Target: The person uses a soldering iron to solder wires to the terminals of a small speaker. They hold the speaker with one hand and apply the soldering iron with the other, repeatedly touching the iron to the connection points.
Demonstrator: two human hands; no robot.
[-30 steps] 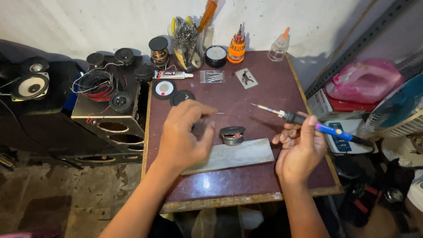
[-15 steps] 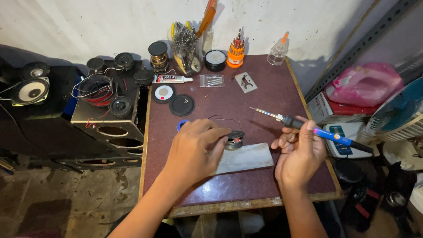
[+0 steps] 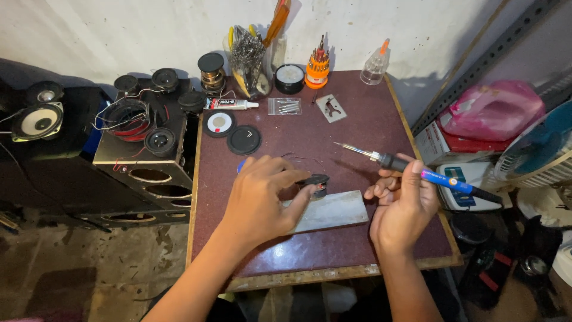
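My left hand (image 3: 260, 200) rests over the middle of the maroon table (image 3: 357, 137), its fingertips touching a small round speaker driver (image 3: 317, 183) that sits at the top edge of a grey metal plate (image 3: 330, 211). Thin wires run up from the driver. My right hand (image 3: 405, 206) grips a blue-handled soldering iron (image 3: 417, 170), held above the table with its tip pointing up and left, a short way right of the driver.
Along the back stand a tool jar (image 3: 247, 59), a screwdriver set (image 3: 317, 62), a solder spool (image 3: 211, 71), a glue tube (image 3: 231, 104), a squeeze bottle (image 3: 376, 64) and two round discs (image 3: 232, 131). Speaker boxes (image 3: 143, 149) stand left; a pink bag (image 3: 491, 110) and fan (image 3: 536, 152) right.
My left hand has come down from the table's middle onto the small driver by the plate. The right hand with the iron has hardly shifted.
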